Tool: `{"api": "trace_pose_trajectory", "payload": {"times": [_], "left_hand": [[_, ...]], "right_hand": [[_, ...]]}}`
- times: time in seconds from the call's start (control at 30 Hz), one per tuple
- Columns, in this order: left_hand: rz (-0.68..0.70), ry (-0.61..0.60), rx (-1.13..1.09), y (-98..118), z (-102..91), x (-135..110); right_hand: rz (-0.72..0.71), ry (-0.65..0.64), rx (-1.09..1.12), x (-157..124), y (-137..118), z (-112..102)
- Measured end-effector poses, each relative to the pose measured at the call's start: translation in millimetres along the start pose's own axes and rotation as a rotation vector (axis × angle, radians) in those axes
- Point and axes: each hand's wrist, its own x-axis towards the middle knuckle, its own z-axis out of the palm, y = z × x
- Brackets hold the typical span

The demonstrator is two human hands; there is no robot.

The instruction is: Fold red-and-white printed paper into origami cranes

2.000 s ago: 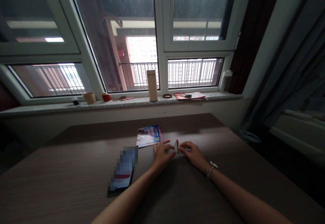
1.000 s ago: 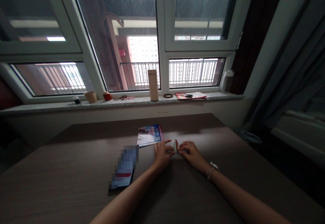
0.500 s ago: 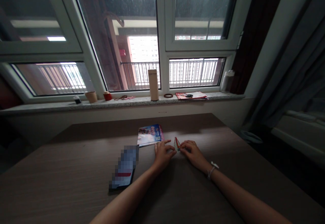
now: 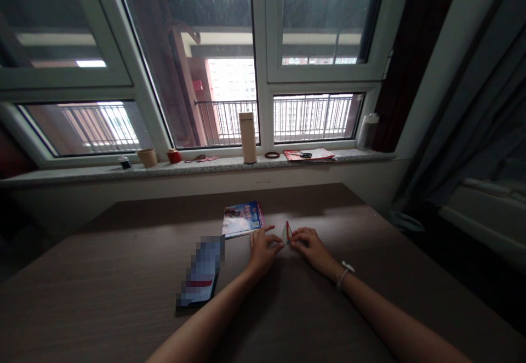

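Observation:
A small pointed piece [image 4: 286, 233], pale green with a red strip and looking like folded paper, stands upright above the table between my hands. My right hand [image 4: 311, 247] pinches its lower right edge between thumb and fingers; a white band with a bow circles that wrist. On the other side, my left hand [image 4: 263, 250] has its fingers apart, one stretched forward. Its thumb and a curled finger point at the piece's lower left edge; whether they touch it is too small to tell. Just beyond the left hand lies a printed booklet [image 4: 242, 219].
A phone [image 4: 201, 275], its screen blurred, lies left of my left forearm on the brown table [image 4: 102, 264]. Along the windowsill [image 4: 226, 166] stand a beige flask [image 4: 247, 138], a paper cup [image 4: 147, 158], a red spool [image 4: 173, 156], scissors [image 4: 304, 154] on papers and a clear bottle [image 4: 368, 131].
The small piece has turned more upright, showing more of its pale green side. My left fingertips have drawn back slightly leftward. My right hand stays almost still on the piece.

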Motion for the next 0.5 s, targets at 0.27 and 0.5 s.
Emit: {"api": "trace_pose_trajectory", "payload": {"times": [0.27, 0.5], "left_hand": [[-0.001, 0.041, -0.03, -2.1, -0.4, 0.9], [0.009, 0.024, -0.034, -1.5, -1.6, 0.7]], "right_hand": [[-0.005, 0.016, 0.007, 1.0, -2.4, -1.4], [0.094, 0.082, 0.072, -0.5, -4.7, -1.9]]}}
